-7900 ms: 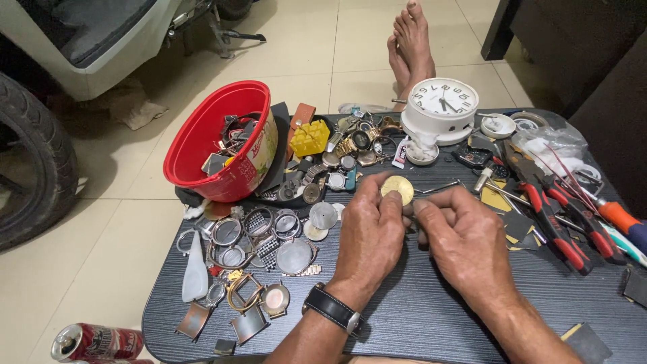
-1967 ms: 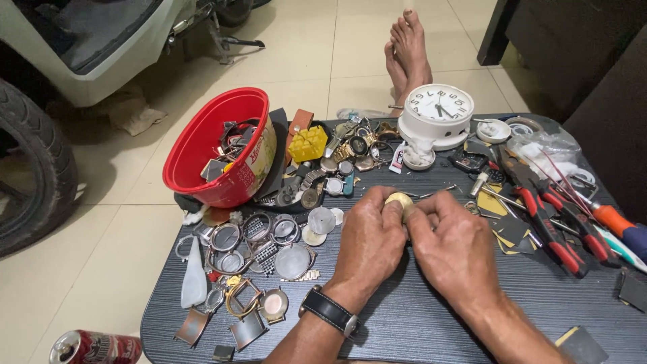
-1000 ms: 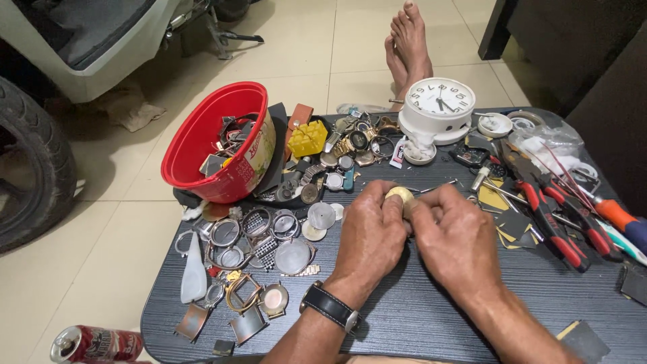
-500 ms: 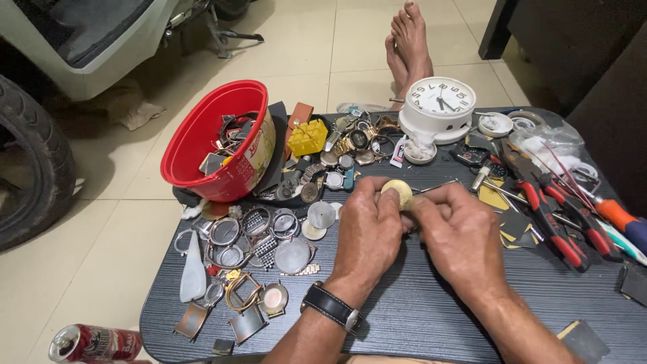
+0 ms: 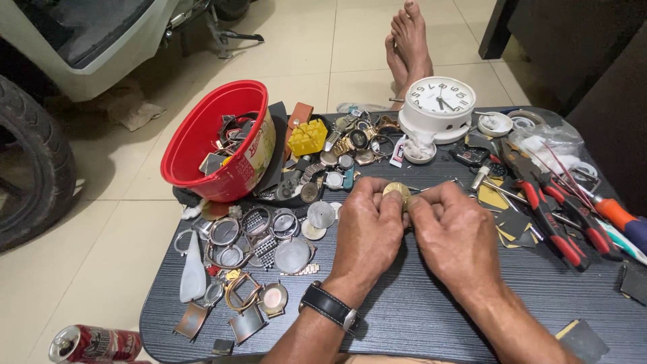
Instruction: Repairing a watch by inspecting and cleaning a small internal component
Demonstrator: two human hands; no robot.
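Head view: I see both hands, left point(image 5: 367, 226) and right point(image 5: 455, 232), pinching one small round gold-coloured metal watch case point(image 5: 396, 193) between fingertips, steadying it above the dark worktop point(image 5: 418, 317).

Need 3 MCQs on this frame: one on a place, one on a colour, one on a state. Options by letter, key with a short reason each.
1. Where does the white clock stand?
A. At the far edge of the dark table
B. On the floor by the tyre
C. Inside the bowl

2. What colour is the bowl that holds watch parts?
A. Blue
B. Red
C. Green

3. How is the small round gold piece held?
A. Lying loose on the table
B. In the left hand alone, right hand away
C. Pinched between the fingertips of both hands

Key:
1 A, the clock sits at the table's far side, past the hands.
2 B, the bowl's rim and wall are plainly red.
3 C, the left hand and the right hand meet on it above the table.
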